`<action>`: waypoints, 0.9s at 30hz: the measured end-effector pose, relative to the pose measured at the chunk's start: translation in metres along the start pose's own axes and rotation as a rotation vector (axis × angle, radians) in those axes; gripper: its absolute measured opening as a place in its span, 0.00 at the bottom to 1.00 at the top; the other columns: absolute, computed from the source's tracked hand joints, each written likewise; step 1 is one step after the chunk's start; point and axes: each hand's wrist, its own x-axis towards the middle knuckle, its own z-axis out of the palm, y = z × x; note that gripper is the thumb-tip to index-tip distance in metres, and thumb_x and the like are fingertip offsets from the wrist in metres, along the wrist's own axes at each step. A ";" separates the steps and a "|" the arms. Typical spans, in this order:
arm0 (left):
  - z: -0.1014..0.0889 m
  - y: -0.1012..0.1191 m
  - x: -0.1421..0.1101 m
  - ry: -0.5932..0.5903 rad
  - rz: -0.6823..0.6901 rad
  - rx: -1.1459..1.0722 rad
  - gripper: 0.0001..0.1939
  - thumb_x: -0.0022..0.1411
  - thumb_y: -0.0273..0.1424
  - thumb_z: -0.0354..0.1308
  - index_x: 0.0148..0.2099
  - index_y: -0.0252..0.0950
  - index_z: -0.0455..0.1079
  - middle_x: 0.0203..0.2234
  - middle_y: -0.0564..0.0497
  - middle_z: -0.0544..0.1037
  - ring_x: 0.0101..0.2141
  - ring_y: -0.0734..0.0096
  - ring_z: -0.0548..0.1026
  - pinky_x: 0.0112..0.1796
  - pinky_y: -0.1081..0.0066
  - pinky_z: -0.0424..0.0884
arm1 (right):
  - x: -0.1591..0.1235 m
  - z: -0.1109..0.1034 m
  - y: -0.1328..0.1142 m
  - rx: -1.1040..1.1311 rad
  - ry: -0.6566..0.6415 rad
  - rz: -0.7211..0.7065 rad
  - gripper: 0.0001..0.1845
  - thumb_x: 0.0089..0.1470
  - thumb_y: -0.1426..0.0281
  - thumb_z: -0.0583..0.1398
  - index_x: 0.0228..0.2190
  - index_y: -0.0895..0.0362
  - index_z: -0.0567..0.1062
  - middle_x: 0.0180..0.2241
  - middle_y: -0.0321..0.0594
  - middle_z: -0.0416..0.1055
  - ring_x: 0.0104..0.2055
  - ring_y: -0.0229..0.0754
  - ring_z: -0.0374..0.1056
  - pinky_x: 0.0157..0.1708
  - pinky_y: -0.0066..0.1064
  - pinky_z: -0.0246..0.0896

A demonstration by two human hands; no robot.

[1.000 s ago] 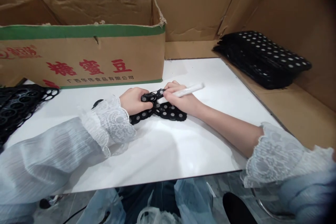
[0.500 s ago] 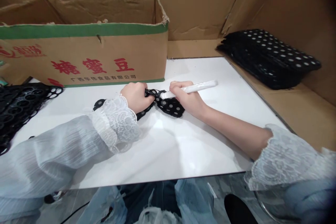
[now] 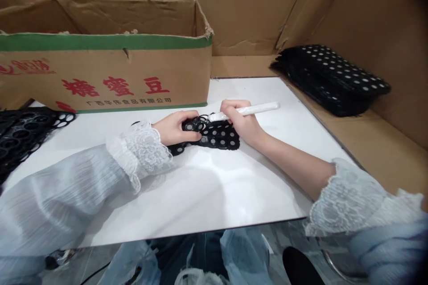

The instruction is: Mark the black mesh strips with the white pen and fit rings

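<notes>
Lying crosswise on the white, smooth worktop (image 3: pixel 187 196), the limp black piece with pale round dots (image 3: pixel 219 138) has its long axis running left to right between the two hands. The left hand (image 3: pixel 191 125) pinches it from the left, thumb on the near side and fingers on the far side, covering part of it. From that hand, most of the visible dotted piece extends right, towards the right hand (image 3: pixel 229 115), which grips a slim white pen-like tool (image 3: pixel 261 108). The tool slants across the piece's far edge, its working end pointing left and slightly near, its other end sticking out to the right. That working end sits just right of the left hand's fingers, so the left hand is the nearer one to it; whether it touches the black material cannot be told.
</notes>
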 end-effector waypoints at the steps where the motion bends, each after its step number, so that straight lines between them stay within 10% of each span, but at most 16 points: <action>1: 0.000 -0.001 0.000 0.015 -0.020 -0.009 0.12 0.49 0.38 0.55 0.31 0.35 0.60 0.24 0.57 0.62 0.27 0.75 0.63 0.30 0.75 0.60 | 0.000 0.000 0.001 -0.005 0.002 0.008 0.16 0.49 0.73 0.49 0.13 0.57 0.56 0.15 0.31 0.46 0.20 0.32 0.47 0.22 0.29 0.41; 10: 0.001 -0.007 -0.001 0.089 -0.118 0.246 0.20 0.48 0.47 0.54 0.32 0.34 0.65 0.26 0.51 0.68 0.33 0.66 0.66 0.35 0.67 0.63 | 0.007 0.001 0.015 -0.030 0.024 0.132 0.15 0.49 0.72 0.50 0.13 0.57 0.62 0.14 0.32 0.52 0.21 0.34 0.52 0.24 0.29 0.46; 15: -0.012 -0.003 -0.004 0.239 0.063 0.541 0.34 0.48 0.50 0.54 0.53 0.34 0.58 0.47 0.42 0.66 0.47 0.52 0.61 0.46 0.55 0.57 | 0.006 0.004 0.021 -0.051 0.041 0.110 0.12 0.50 0.69 0.51 0.23 0.57 0.72 0.28 0.37 0.69 0.35 0.39 0.61 0.36 0.32 0.56; 19: -0.020 0.013 -0.016 0.055 0.314 0.694 0.27 0.49 0.50 0.53 0.46 0.38 0.65 0.44 0.45 0.69 0.46 0.57 0.64 0.46 0.59 0.58 | 0.005 0.006 0.019 -0.177 0.041 0.029 0.11 0.50 0.69 0.52 0.21 0.57 0.70 0.36 0.37 0.70 0.47 0.42 0.56 0.49 0.35 0.49; 27: -0.008 0.024 -0.039 -0.110 0.217 0.864 0.15 0.52 0.30 0.52 0.44 0.33 0.64 0.40 0.44 0.71 0.42 0.60 0.69 0.44 0.62 0.63 | 0.000 0.012 0.009 0.003 0.045 0.145 0.11 0.49 0.61 0.56 0.24 0.56 0.63 0.18 0.30 0.60 0.21 0.33 0.56 0.24 0.27 0.52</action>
